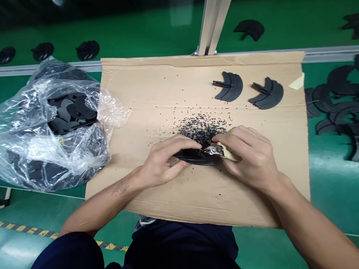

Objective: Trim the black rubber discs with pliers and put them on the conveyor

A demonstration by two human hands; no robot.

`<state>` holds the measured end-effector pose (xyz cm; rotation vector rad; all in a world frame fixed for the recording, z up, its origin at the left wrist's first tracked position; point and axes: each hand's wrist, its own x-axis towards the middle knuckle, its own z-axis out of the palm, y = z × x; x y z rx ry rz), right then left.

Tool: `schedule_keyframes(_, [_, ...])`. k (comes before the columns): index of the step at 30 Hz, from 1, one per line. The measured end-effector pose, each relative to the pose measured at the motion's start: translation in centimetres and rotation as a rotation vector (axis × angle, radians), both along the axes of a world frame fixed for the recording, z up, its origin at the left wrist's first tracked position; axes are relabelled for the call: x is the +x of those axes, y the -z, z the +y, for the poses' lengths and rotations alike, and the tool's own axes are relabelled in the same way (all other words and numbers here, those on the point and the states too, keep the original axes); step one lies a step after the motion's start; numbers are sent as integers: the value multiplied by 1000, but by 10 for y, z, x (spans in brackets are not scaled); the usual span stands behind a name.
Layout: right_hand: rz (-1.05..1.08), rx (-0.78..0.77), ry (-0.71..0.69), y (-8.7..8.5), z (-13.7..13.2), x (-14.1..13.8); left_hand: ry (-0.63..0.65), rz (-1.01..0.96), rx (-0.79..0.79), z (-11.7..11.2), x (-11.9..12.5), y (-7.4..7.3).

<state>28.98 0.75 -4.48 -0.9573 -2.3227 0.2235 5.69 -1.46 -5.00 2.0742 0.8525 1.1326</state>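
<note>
My left hand [165,160] grips a curved black rubber piece [196,158] above a flattened cardboard sheet [172,86]. My right hand [246,156] holds a small metal cutting tool [214,150] with a pale handle [226,152], and its metal tip meets the end of the black piece. Black crumbs [201,128] lie heaped just beyond my hands and scatter across the cardboard. Farther right on the sheet rest two black crescent pieces [229,86] [268,93], each with a thin spiky strip at its inner edge.
A crumpled clear plastic bag [29,143] full of black pieces lies left of the cardboard. Black crescents lie heaped on the green surface [335,183] at right and stand spaced beyond a metal rail [14,69]. An aluminium upright [217,12] rises behind the sheet.
</note>
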Motion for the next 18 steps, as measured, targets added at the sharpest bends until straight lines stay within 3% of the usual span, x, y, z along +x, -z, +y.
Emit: schedule_keyframes(18, [-181, 218, 122, -2, -8, -5, -65, -40, 80, -6, 3, 5])
